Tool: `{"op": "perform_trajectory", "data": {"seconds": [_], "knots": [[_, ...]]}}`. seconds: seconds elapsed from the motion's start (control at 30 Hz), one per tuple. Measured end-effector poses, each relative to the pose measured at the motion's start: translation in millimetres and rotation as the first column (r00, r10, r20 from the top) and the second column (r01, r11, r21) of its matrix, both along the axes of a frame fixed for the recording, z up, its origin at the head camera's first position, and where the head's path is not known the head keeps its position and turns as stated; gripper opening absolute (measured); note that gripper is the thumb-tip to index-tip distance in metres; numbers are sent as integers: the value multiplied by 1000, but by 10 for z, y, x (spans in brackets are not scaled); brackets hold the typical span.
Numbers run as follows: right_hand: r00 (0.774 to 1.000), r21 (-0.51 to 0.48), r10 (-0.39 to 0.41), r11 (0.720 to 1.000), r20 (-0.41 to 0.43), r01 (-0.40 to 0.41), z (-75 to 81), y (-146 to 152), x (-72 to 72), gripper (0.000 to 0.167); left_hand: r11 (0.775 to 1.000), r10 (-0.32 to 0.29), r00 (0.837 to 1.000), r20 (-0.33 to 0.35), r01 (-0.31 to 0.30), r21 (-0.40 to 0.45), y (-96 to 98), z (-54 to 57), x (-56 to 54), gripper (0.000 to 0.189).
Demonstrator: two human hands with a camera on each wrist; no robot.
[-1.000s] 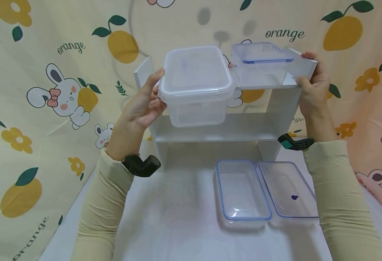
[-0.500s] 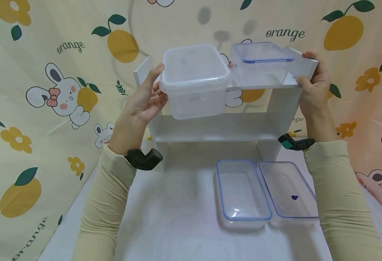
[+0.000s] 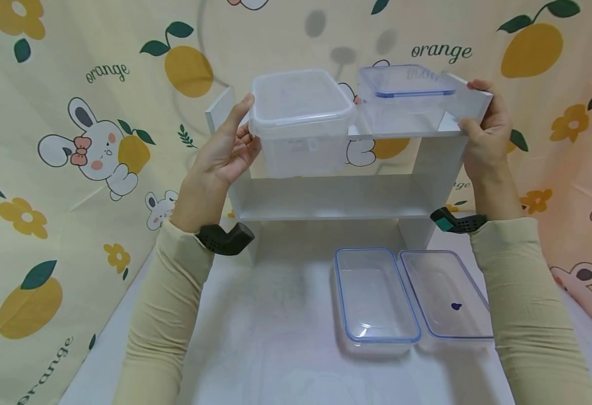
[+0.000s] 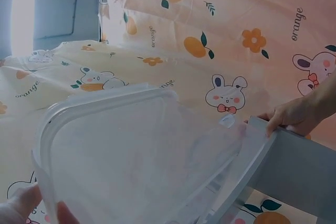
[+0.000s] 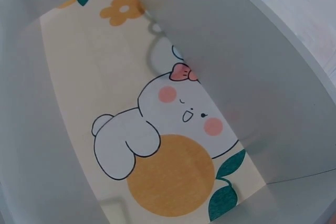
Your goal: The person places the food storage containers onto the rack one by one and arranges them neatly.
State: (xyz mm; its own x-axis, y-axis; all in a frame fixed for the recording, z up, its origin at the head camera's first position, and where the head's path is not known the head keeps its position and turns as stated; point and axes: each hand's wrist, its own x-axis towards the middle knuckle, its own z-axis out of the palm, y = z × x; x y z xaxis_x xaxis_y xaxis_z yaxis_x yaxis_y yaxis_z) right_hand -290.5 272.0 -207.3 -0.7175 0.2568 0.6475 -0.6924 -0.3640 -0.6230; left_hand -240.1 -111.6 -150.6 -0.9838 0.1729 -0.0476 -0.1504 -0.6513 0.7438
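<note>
My left hand grips the left side of a clear plastic food container with a frosted lid, thumb near the lid's edge. The container overlaps the left half of the white shelf unit's top board in the head view. In the left wrist view, the lid fills much of the frame, with part of the left thumb and fingers at its lower left. My right hand holds the shelf unit's upper right side panel, fingers behind and thumb in front. Beside the held container, a blue-rimmed food container sits on the top board.
On the white table in front of the unit stand two more blue-rimmed containers, a left one and a right one, side by side. The right sleeve covers part of the latter. A printed cloth hangs behind and at the sides.
My left hand has raised the frosted-lid container a little and carried it slightly left, farther back over the top board. My right hand keeps its hold on the side panel.
</note>
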Motion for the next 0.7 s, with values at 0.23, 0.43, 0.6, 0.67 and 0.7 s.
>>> {"op": "perform_trajectory", "data": {"seconds": [0.23, 0.43, 0.6, 0.67, 0.7], "knots": [[1000, 6, 0, 1000, -1, 0, -4, 2, 5, 46, 1000, -2, 1000, 10, 2, 20, -4, 0, -65, 34], [1000, 3, 7, 1000, -12, -7, -7, -1, -8, 46, 1000, -8, 999, 33, 7, 27, -23, 11, -102, 37], [1000, -7, 4, 1000, -12, -4, -12, -1, -19, 47, 999, -10, 999, 50, 7, 51, -30, 18, -140, 39], [1000, -7, -1, 1000, -7, 1, -14, 3, -19, 48, 998, -8, 998, 55, 5, 61, -29, 21, -157, 39], [1000, -8, -3, 1000, -4, 3, -14, 5, -19, 48, 998, -8, 998, 58, 5, 66, -31, 21, -165, 39]]}}
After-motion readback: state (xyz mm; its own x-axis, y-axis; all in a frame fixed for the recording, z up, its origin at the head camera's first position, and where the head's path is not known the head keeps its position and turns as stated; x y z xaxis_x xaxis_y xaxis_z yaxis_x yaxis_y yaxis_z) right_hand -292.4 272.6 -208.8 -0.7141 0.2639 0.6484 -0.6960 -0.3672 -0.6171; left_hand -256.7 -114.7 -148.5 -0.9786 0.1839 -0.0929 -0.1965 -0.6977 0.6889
